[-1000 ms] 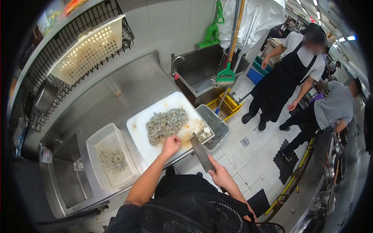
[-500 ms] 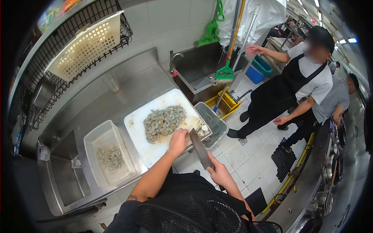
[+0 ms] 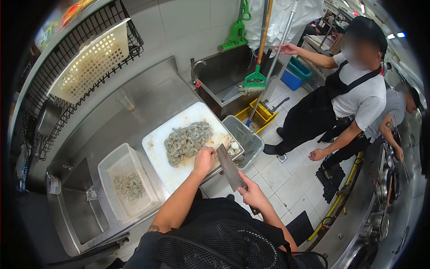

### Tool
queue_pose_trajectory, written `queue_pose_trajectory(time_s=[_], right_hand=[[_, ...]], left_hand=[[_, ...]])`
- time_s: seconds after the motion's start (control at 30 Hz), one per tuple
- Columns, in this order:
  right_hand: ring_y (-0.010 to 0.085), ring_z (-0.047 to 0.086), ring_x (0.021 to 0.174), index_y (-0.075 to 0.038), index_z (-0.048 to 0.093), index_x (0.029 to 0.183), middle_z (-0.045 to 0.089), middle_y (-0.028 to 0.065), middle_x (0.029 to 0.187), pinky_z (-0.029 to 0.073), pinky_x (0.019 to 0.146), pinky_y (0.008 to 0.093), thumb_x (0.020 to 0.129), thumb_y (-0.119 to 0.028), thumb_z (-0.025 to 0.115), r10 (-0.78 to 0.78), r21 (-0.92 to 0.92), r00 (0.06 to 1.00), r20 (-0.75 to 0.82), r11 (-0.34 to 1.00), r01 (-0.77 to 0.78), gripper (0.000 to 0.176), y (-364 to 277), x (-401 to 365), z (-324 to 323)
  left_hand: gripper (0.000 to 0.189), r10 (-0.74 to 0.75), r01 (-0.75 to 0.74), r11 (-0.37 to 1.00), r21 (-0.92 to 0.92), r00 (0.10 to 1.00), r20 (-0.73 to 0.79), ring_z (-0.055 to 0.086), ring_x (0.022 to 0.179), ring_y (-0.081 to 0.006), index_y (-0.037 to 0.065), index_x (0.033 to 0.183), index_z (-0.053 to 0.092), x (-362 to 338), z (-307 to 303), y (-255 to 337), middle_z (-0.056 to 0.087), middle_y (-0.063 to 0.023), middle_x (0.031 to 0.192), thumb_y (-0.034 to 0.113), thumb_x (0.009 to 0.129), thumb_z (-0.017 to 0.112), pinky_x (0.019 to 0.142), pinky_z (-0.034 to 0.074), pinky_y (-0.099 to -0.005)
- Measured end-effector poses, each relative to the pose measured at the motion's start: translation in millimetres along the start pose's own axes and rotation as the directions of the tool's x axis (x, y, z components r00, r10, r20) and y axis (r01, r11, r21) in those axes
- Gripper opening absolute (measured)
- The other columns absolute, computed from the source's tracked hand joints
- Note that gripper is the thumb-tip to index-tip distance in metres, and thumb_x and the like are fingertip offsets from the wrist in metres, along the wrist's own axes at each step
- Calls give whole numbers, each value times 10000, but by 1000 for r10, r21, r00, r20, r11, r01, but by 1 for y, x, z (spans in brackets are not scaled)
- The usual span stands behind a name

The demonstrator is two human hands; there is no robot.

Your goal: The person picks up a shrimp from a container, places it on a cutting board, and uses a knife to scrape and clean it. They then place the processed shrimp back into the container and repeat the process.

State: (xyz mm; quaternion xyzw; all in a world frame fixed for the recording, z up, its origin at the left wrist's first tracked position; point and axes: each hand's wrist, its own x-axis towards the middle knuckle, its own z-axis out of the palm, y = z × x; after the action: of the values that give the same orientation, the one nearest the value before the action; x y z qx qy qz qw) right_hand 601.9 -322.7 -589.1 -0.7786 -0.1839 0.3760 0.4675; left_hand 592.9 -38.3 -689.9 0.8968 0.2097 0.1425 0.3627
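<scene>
A heap of grey raw shrimp (image 3: pixel 186 141) lies on a white cutting board (image 3: pixel 156 157). My left hand (image 3: pixel 205 159) is closed at the lower right edge of the heap, its fingers curled together; what they hold, if anything, is hidden. To its right, my right hand (image 3: pixel 251 193) grips a cleaver (image 3: pixel 229 168), whose broad blade points up and left toward the board's right edge. Small pale scraps (image 3: pixel 232 145) sit at that edge. More shrimp (image 3: pixel 129 186) lie in a white plastic tub (image 3: pixel 154 197) left of the board.
A clear bin (image 3: pixel 256 145) stands against the board's right side. Behind it are a yellow mop bucket (image 3: pixel 264 117), a green broom (image 3: pixel 254 80) and a sink (image 3: pixel 219 74). One person (image 3: pixel 358 89) faces this way at the right, another behind. A second sink (image 3: pixel 83 206) is far left.
The cleaver's blade has shifted slightly left and up relative to my body. The nearer person's raised hand now reaches the mop handle, and the person behind has extended an arm over the counter.
</scene>
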Motion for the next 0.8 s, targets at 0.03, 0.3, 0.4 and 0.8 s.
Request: queue_pose_trajectory(time_s=[0.03, 0.3, 0.4, 0.8], right_hand=[[112, 578, 559, -220, 343, 1778, 588, 35, 794, 500, 524, 318, 1063, -23, 661, 24, 18, 1000, 15, 1000, -25, 807, -4, -1, -1], [122, 576, 547, -229, 309, 1787, 609, 53, 822, 499, 496, 319, 1079, 3, 635, 137, 289, 985, 109, 943, -163, 814, 14, 24, -4], [131, 589, 547, -230, 298, 1789, 629, 68, 832, 510, 496, 317, 1080, 5, 636, 125, 394, 982, 140, 903, -171, 820, 25, 30, -3], [140, 626, 566, -221, 263, 1796, 685, 89, 870, 528, 519, 294, 1089, -16, 625, 89, 516, 979, 186, 839, -174, 820, 60, -11, 10]], left_hand=[[138, -1, 1, 1000, 0, 1000, 0, 716, 1045, -438, 1, 970, 790, 0, 2, -2, 755, -228, 1046, 49, 943, 663, 956, 565, -524], [135, 0, 0, 1000, 0, 1000, -8, 722, 1051, -436, 8, 984, 795, -1, 1, -3, 756, -226, 1050, 29, 938, 670, 946, 571, -517], [159, 18, -18, 1000, -19, 1000, -16, 727, 1043, -437, 13, 1008, 807, -4, 7, -15, 757, -227, 1036, 22, 947, 660, 944, 573, -521], [223, -146, 147, 989, -26, 989, 36, 795, 962, -417, 26, 1035, 834, -1, 2, -7, 813, -237, 1004, 4, 911, 650, 896, 620, -501]])
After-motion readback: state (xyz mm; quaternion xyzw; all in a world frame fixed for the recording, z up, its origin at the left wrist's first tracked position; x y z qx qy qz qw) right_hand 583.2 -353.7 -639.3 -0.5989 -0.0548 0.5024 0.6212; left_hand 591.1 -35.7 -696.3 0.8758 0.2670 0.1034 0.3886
